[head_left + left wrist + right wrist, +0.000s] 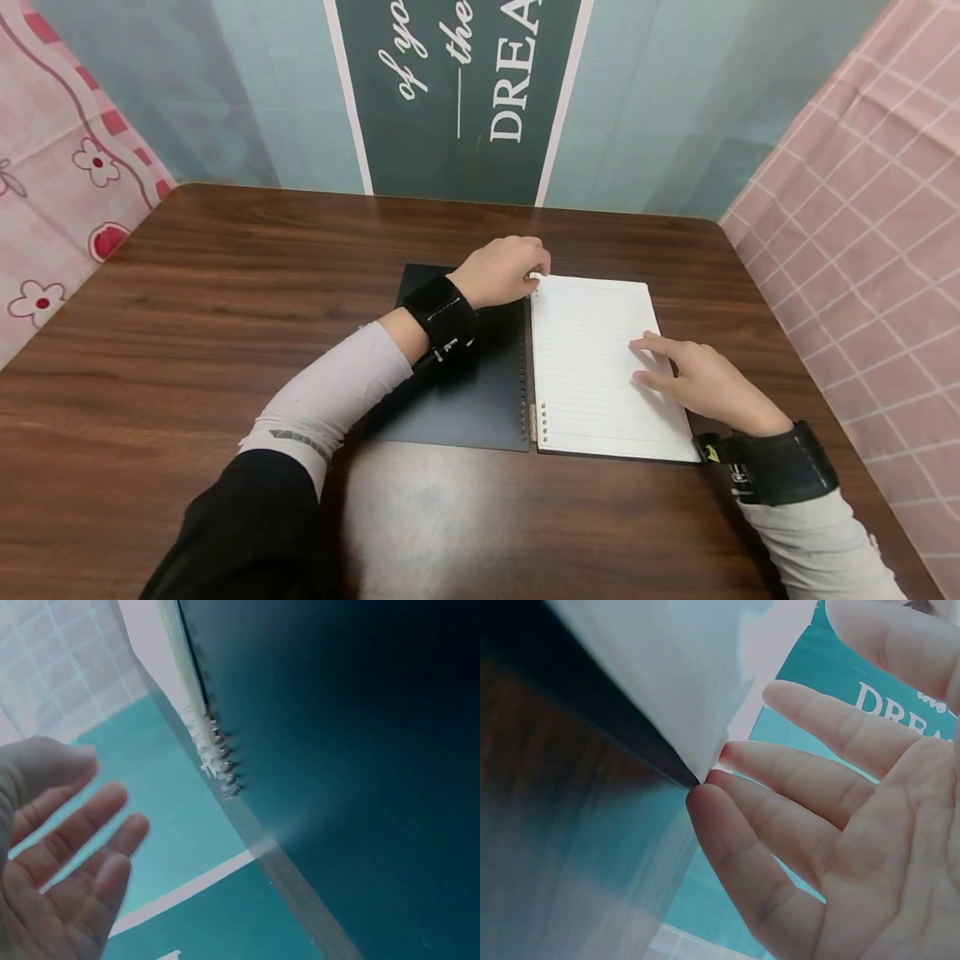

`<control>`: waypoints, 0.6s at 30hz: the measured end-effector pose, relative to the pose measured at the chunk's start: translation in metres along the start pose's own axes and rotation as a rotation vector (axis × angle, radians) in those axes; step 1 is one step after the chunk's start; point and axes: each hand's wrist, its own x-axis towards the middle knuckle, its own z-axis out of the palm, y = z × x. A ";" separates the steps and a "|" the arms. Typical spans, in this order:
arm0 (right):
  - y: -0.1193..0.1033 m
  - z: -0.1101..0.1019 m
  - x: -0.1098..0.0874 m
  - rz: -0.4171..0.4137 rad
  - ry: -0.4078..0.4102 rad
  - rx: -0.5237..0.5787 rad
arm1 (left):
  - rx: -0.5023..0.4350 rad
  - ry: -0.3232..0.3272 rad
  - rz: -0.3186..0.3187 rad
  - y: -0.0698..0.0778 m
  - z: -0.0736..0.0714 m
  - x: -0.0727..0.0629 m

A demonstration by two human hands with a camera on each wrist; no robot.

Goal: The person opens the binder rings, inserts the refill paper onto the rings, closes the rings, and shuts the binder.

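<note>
**Notebook open flat, fingers loose at binding and page edge**

Spread on the table [225, 375] to both sides of the ring binding [533, 421], an open notebook [516, 379]: black cover [457, 408] to the left, lined white pages [592, 367] to the right. Just by the far end of the ring binding, a left hand [498, 273], loosely bent, thumb apart from fingers, seemingly without anything between. Well right of the ring binding, at the outer page edge, a right hand [701, 379] with long, spread fingers, some fingertips apparently touching that edge, no pinch.

Probably light overall; cover likely stiff and slick, pages soft, easy to crease, liable to tear at the punched holes. Best to lift a sheet from a corner away from the ring binding, or to take pages and backing together opposite it.

Left of the ring binding, part of the cover hidden under a wrist band [441, 307]. Hard to make out: any left thumb contact at the ring binding, and whether unclasped or fastened. Beyond it, lettering on a green panel [465, 171], cut off above.
</note>
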 end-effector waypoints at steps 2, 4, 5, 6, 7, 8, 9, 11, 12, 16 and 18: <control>0.000 0.000 0.000 0.005 0.005 0.003 | -0.026 0.015 -0.027 -0.004 0.001 0.004; 0.000 0.000 0.000 0.007 0.005 0.007 | -0.055 0.029 -0.045 -0.007 0.002 0.007; 0.000 0.001 -0.001 0.008 0.005 0.009 | -0.071 0.029 -0.049 -0.009 0.002 0.008; 0.000 0.001 -0.001 0.010 0.004 0.012 | -0.085 0.026 -0.052 -0.009 0.003 0.010; 0.000 0.001 -0.001 0.010 0.003 0.015 | -0.095 0.019 -0.056 -0.010 0.004 0.011; 0.000 0.001 -0.001 0.010 0.002 0.018 | -0.103 0.011 -0.059 -0.011 0.005 0.012; -0.001 0.001 -0.002 0.012 0.002 0.020 | -0.112 0.001 -0.061 -0.012 0.006 0.014; -0.001 0.001 -0.002 0.015 0.001 0.023 | -0.132 -0.016 -0.067 -0.013 0.008 0.017; -0.001 0.001 -0.002 0.014 0.003 0.024 | -0.142 -0.024 -0.070 -0.014 0.009 0.018; 0.000 0.001 -0.002 0.012 0.006 0.022 | -0.167 -0.056 -0.083 -0.014 0.014 0.023; 0.000 0.001 -0.002 0.009 0.009 0.021 | -0.149 -0.077 -0.086 -0.013 0.016 0.024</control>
